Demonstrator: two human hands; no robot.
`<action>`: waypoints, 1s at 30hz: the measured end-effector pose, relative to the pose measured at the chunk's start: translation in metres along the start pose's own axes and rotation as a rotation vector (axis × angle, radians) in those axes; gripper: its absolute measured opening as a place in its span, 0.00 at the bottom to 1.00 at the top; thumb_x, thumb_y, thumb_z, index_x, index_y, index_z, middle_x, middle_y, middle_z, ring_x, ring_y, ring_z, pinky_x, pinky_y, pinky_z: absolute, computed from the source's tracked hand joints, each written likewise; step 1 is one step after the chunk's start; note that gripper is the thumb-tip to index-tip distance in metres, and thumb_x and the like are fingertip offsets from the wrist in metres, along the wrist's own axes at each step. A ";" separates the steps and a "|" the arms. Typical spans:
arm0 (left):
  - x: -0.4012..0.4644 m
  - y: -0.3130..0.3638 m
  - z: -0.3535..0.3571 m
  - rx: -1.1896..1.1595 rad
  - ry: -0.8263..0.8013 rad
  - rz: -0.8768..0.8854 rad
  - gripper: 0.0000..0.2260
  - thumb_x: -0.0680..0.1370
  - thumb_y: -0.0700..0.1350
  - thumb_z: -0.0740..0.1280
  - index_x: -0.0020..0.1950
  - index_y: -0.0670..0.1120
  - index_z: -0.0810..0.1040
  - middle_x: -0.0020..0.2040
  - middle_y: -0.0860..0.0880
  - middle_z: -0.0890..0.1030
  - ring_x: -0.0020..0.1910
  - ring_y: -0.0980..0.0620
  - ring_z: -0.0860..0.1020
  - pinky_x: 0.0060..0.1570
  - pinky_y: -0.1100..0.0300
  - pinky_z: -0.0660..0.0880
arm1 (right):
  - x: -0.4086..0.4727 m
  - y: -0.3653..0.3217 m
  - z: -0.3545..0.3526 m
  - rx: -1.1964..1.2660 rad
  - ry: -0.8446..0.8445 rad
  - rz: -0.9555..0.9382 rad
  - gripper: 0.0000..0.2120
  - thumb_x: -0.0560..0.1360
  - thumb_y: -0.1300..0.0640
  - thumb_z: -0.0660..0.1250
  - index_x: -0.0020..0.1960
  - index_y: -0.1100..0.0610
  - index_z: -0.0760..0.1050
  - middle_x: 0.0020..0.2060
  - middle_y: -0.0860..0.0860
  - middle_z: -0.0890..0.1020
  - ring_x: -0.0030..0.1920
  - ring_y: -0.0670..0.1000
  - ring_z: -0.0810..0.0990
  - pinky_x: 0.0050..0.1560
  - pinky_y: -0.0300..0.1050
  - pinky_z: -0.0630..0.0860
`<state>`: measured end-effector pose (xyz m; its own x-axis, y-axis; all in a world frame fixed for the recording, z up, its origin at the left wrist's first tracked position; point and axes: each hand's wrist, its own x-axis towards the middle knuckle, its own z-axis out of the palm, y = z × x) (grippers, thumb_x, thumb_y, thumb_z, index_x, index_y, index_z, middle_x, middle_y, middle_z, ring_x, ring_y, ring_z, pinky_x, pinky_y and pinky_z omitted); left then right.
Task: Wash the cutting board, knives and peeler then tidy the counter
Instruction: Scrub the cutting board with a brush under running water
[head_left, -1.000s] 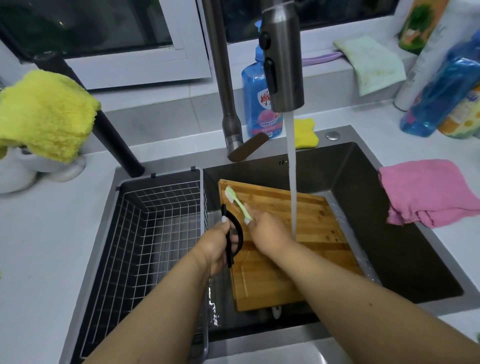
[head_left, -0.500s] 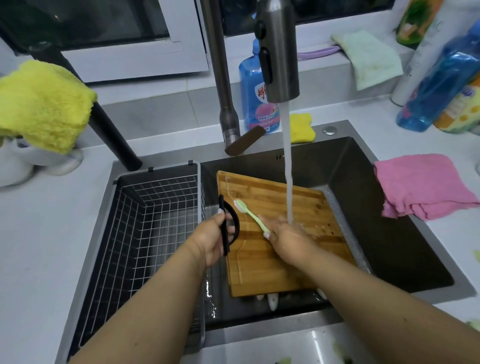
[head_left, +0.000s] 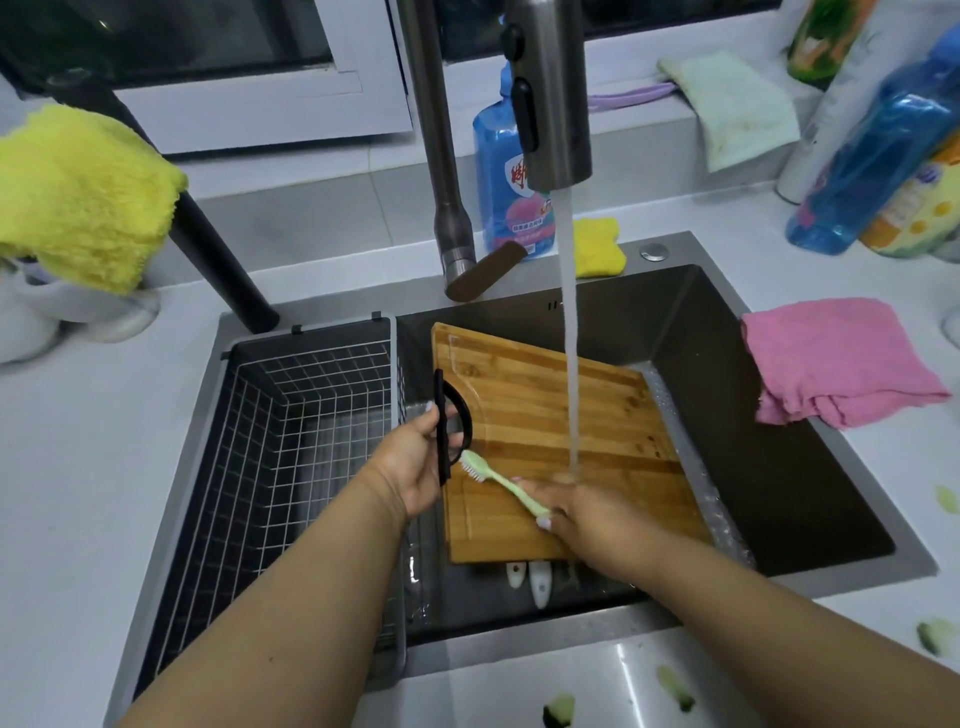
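A wooden cutting board (head_left: 550, 415) lies tilted in the dark sink (head_left: 779, 467) under running water from the faucet head (head_left: 550, 104). My left hand (head_left: 415, 462) grips the board's black handle (head_left: 447, 421) at its left edge. My right hand (head_left: 587, 514) holds a light green brush (head_left: 493, 478), its bristles down on the board near the handle. Two white handles (head_left: 530, 579) poke out from under the board's near edge; what they belong to is hidden.
A wire drying basket (head_left: 291, 441) fills the sink's left part. A pink cloth (head_left: 836, 358) lies on the right counter, a yellow cloth (head_left: 78, 192) at far left, a yellow sponge (head_left: 597, 249) and blue soap bottle (head_left: 504, 197) behind the sink. Green peel scraps (head_left: 672, 686) dot the near counter.
The brush head has moved down the board toward its near left part, close to the handle. My right hand shifted toward me. The left hand kept its grip on the handle.
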<state>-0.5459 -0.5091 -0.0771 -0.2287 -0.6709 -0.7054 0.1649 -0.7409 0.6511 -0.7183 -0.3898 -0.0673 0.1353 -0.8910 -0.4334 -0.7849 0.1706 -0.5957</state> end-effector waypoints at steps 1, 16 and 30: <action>0.001 0.000 0.000 -0.001 -0.007 0.011 0.14 0.83 0.53 0.55 0.53 0.49 0.77 0.39 0.46 0.77 0.41 0.48 0.75 0.46 0.51 0.74 | 0.004 0.002 -0.005 -0.012 0.019 -0.019 0.16 0.81 0.49 0.57 0.68 0.42 0.69 0.60 0.51 0.76 0.53 0.50 0.76 0.55 0.48 0.75; -0.006 0.000 0.003 -0.011 -0.092 0.034 0.16 0.83 0.54 0.52 0.47 0.50 0.76 0.45 0.42 0.79 0.44 0.44 0.78 0.46 0.50 0.75 | 0.002 0.010 -0.011 -0.086 -0.074 -0.072 0.21 0.81 0.53 0.58 0.71 0.38 0.63 0.64 0.46 0.71 0.64 0.50 0.70 0.68 0.46 0.66; -0.004 0.001 -0.001 -0.037 -0.165 0.020 0.15 0.82 0.57 0.54 0.52 0.49 0.75 0.45 0.43 0.77 0.41 0.46 0.79 0.44 0.52 0.76 | 0.001 0.029 -0.022 -0.059 -0.111 -0.020 0.19 0.80 0.49 0.57 0.69 0.33 0.64 0.61 0.42 0.70 0.61 0.47 0.70 0.65 0.45 0.68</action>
<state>-0.5443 -0.5074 -0.0739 -0.3788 -0.6732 -0.6351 0.2051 -0.7303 0.6516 -0.7544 -0.3953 -0.0698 0.2145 -0.8415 -0.4959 -0.8151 0.1255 -0.5655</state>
